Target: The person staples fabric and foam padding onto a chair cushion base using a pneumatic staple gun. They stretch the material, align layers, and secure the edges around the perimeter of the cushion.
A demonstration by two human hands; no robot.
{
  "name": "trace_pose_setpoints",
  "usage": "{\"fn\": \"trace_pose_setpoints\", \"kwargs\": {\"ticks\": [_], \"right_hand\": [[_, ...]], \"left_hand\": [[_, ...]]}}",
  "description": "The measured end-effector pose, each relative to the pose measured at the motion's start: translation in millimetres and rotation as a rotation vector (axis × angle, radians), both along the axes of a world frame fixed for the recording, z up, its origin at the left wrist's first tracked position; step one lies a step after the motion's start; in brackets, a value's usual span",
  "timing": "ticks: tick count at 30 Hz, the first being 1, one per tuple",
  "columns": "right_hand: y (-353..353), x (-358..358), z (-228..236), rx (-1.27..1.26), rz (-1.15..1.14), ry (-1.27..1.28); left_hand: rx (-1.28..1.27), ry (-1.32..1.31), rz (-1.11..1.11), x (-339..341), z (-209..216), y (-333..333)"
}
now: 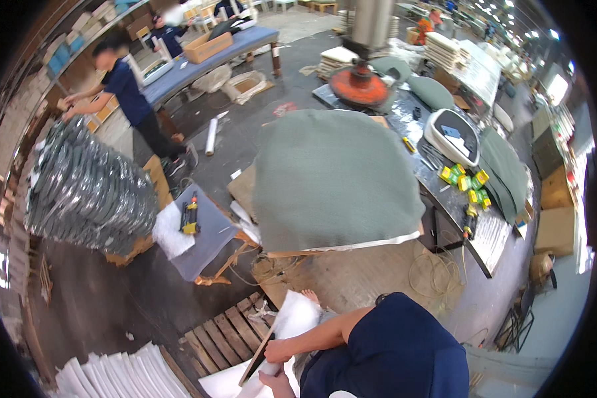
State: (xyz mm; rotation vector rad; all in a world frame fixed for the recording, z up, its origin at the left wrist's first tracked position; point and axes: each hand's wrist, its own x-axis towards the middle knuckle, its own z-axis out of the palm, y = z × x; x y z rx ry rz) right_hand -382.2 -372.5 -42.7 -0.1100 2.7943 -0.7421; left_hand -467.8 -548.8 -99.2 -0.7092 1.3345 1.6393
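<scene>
R hand (280,351) + L hand (278,383) fingers were closed on soft white padding sheet (296,320), nr. brown slatted wooden pallet (222,337); uneven pull prob. risked creasing/tearing it vs. edge of thin dark-faced board (257,358) alongside.

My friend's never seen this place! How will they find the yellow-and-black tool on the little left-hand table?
Find the big grey-green sheet in the middle, then look left to the small table with the bluish-grey top. The tool lies there beside white fluffy padding; its yellow and black colours set it apart from that padding.
</scene>
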Motion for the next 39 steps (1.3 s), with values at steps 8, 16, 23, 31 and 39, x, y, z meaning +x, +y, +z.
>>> {"fn": "trace_pose_setpoints", "kwargs": {"ticks": [8, 16, 23, 31, 39], "right_hand": [[2.2, 54.1, 26.1, -0.149, -0.337, 0.144], [6.6, 202.1, 4.5, -0.267, -0.938, 0.51], [11.2, 265.8, 37.1, -1.055, -0.907, -0.087], [-32.2, 524.2, 19.4, -0.772, -1.572, -0.26], [-47.6, 543.5, -30.2, -0.508, -1.293, -0.596]], "left_hand": [[-0.03, 0.321, -0.084, -4.5, -8.4, -19.6], [0.07, 0.447, 0.058, -46.8, 100.5, 42.1], [-0.005, 0.484, 0.097, -70.8, 188.3, 64.7], [-0.082, 0.14, -0.241, -51.4, -18.6, -11.6], [-0.453, 0.442, -1.417, 257.6, -55.2, -299.5]]}}
